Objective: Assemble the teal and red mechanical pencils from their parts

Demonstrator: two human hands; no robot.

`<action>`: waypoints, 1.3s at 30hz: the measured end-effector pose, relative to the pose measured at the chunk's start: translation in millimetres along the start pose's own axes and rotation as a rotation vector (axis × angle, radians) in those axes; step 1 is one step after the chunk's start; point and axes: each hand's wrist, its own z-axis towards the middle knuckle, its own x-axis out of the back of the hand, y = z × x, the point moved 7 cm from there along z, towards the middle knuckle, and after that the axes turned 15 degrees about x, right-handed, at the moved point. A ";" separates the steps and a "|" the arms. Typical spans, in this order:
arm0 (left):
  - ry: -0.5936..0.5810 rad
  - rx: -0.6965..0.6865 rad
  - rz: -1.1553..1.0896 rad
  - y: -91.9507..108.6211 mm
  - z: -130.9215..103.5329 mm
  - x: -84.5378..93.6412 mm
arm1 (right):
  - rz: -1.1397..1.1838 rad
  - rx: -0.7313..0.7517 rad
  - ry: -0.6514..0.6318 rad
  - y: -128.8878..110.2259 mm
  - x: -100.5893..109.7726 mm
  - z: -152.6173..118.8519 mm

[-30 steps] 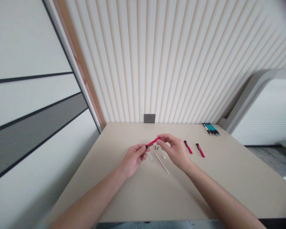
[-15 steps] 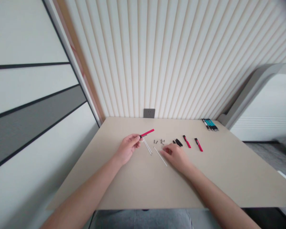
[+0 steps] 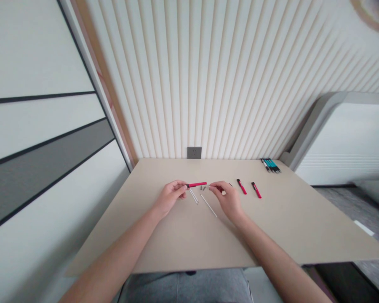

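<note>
My left hand [image 3: 170,197] is closed on the black end of a red pen barrel [image 3: 198,184], whose red end points right. Facing that end, my right hand [image 3: 230,198] pinches a small pale piece at its fingertips, too small to name surely. Below the barrel lie white pen refills [image 3: 193,196], partly under my left hand. Another white refill [image 3: 209,206] rests slantwise between the hands. Small dark metal pieces [image 3: 202,188], like springs, lie just behind it. My right hand covers most of the other small parts.
Two red pens with black clips, one [image 3: 241,186] nearer and one [image 3: 256,190] farther right, lie beyond my right hand. Several teal and black pens [image 3: 271,165] sit at the table's back right corner. A wall socket [image 3: 194,152] is behind the table [image 3: 164,248].
My right hand has risen from the table and moved to the barrel's red end with a small piece in its fingertips. The barrel has turned closer to level. The view has shifted slightly.
</note>
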 end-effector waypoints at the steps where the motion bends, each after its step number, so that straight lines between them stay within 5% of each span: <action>1: -0.008 0.002 0.000 0.5 -1.4 -2.7 | 0.009 0.009 0.019 -1.9 0.8 1.6; 15: 0.001 -0.024 0.035 0.6 -3.0 -4.6 | 0.052 0.036 0.059 -2.7 3.8 4.5; 32: -0.288 0.066 -0.057 -9.0 -9.5 -29.8 | 0.161 0.122 -0.032 -21.8 -11.5 12.1; 39: -0.205 0.047 -0.223 -1.1 -8.4 -18.5 | -0.106 0.076 -0.357 -12.1 -24.2 -7.4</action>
